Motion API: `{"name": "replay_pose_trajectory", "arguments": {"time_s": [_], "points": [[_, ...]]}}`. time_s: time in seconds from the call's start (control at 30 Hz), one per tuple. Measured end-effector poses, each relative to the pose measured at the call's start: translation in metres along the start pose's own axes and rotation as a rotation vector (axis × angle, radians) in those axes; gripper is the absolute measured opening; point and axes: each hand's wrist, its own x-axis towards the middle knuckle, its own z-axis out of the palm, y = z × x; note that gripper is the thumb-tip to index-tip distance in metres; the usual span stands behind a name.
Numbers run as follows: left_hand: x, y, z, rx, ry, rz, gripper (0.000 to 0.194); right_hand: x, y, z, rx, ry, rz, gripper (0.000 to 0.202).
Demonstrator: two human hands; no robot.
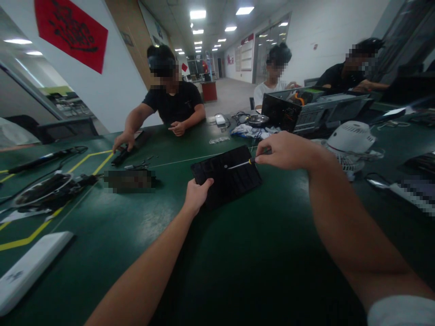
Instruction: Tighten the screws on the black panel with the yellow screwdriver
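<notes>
In the head view, the left hand (197, 195) grips the left edge of a flat black thing (234, 185) over the middle of the desk (217, 267), thumb on top, maybe to keep it steady. The right hand (283, 149), nearly closed, pinches a screwdriver (252, 161) by its handle, thin rod pointing left, perhaps so the tip can reach the small silver dot (226, 166)

Bright ceiling panels (244, 10) light a dim scene, leaving pale glare on the green tabletop (278, 235) and dark shadow in the foreground, while details look soft, wide-angle distortion stretches the edges and pixelation masks patches.
</notes>
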Motion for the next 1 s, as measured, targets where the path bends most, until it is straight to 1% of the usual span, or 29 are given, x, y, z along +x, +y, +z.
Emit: {"name": "replay_pose_trajectory", "arguments": {"time_s": [0.13,0.23,0.43,0.63,0.73,0.83,1.0], "points": [[-0.001,0.002,0.000,0.009,0.007,0.001,0.034,-0.003,0.001,-0.003,0.016,0.092,0.011,0.040],[0.000,0.001,0.000,0.009,-0.007,0.004,0.035,0.000,0.002,0.000,0.012,0.140,0.008,0.040],[0.004,-0.004,-0.001,-0.008,0.036,0.000,0.043,0.007,0.004,0.009,0.021,0.124,-0.006,0.038],[0.004,-0.006,-0.003,-0.015,0.018,0.006,0.044,0.009,0.000,0.013,0.020,0.095,-0.026,0.038],[0.002,-0.003,-0.003,0.001,0.016,0.013,0.042,0.006,-0.001,0.011,0.046,0.098,-0.046,0.038],[0.001,-0.001,-0.003,0.001,0.005,0.011,0.042,0.003,-0.002,0.005,0.064,0.138,-0.052,0.040],[0.002,-0.002,-0.002,-0.008,0.007,0.005,0.042,0.002,-0.002,0.002,0.054,0.155,0.012,0.040]]}}
